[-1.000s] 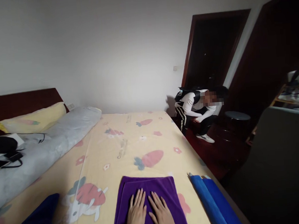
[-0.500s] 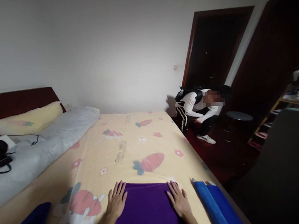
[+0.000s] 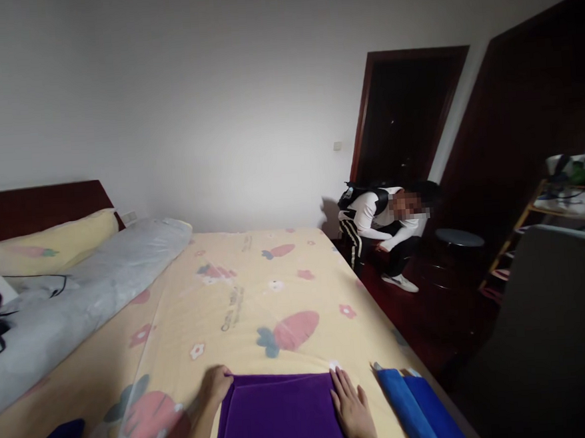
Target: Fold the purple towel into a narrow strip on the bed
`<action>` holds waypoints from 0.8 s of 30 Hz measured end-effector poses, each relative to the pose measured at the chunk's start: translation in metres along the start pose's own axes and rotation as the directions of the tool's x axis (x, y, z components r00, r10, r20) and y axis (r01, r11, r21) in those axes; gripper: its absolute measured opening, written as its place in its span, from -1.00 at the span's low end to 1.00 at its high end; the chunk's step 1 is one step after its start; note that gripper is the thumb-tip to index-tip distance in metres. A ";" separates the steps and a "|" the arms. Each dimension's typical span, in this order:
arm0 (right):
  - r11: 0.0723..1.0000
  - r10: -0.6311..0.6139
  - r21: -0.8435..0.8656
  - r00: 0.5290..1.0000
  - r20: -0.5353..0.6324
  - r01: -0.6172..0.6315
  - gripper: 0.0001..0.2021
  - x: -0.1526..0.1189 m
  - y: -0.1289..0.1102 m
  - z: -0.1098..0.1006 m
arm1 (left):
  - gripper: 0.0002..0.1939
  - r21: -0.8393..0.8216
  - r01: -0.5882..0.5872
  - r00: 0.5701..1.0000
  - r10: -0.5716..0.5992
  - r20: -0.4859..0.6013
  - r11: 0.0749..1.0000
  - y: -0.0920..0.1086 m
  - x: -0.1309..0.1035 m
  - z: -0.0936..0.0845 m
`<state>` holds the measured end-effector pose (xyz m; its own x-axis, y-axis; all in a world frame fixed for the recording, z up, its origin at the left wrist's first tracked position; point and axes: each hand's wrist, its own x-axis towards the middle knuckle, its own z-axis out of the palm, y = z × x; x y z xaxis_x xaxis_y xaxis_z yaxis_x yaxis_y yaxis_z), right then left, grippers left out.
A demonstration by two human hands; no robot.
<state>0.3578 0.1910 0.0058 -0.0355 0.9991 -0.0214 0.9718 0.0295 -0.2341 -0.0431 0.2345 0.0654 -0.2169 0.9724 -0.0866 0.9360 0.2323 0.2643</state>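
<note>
Spread since a second ago from mid-cloth to the far corners of the purple towel (image 3: 279, 417) on the bed (image 3: 238, 296): left hand (image 3: 215, 386) now curled gripping its corner, right hand (image 3: 352, 408) flat, fingers open.

The purple towel (image 3: 279, 417) looks like soft, matt cloth with a fine nap, as does the blue towel (image 3: 416, 410) beside it. The bedsheet (image 3: 258, 295) is thin, smooth printed cotton-like fabric, slightly creased. The headboard (image 3: 31, 207) and door frame (image 3: 363, 117) are dark wood with a dull sheen.
</note>
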 end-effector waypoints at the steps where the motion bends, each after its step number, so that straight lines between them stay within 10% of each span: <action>1: 1.000 -0.003 0.000 1.000 -0.005 0.003 -0.43 0.000 0.000 0.001 | -0.79 0.025 0.035 0.999 -0.035 -0.025 0.999 0.001 -0.002 -0.002; 5: 1.000 -0.007 0.016 1.000 -0.030 0.007 -0.43 0.002 0.002 0.005 | -0.52 0.125 0.089 0.978 -0.063 -0.201 0.988 0.014 -0.026 0.001; 11: 1.000 0.007 -0.029 1.000 -0.012 -0.007 -0.44 0.000 -0.004 0.000 | -0.46 0.160 -0.427 0.895 0.441 -0.063 0.890 0.034 -0.065 0.044; 15: 0.995 0.034 -0.098 0.996 0.083 -0.026 -0.46 0.008 -0.012 -0.029 | -0.44 0.165 -0.323 0.946 0.318 0.057 0.932 0.041 -0.067 0.048; 19: 0.993 0.058 -0.111 0.996 0.071 -0.050 -0.43 0.015 -0.038 -0.053 | -0.45 0.198 -0.325 0.936 0.344 -0.071 0.925 0.066 -0.079 0.031; 24: 0.983 -0.182 0.018 0.981 0.063 0.181 -0.43 -0.041 -0.102 0.000 | -0.41 0.066 -0.585 0.803 0.588 -0.092 0.809 0.102 -0.121 0.050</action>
<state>0.2603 0.1471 0.0300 -0.2267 0.9731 -0.0400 0.9448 0.2097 -0.2518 0.0921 0.1395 0.0550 0.3511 0.9200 0.1739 0.9019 -0.3822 0.2012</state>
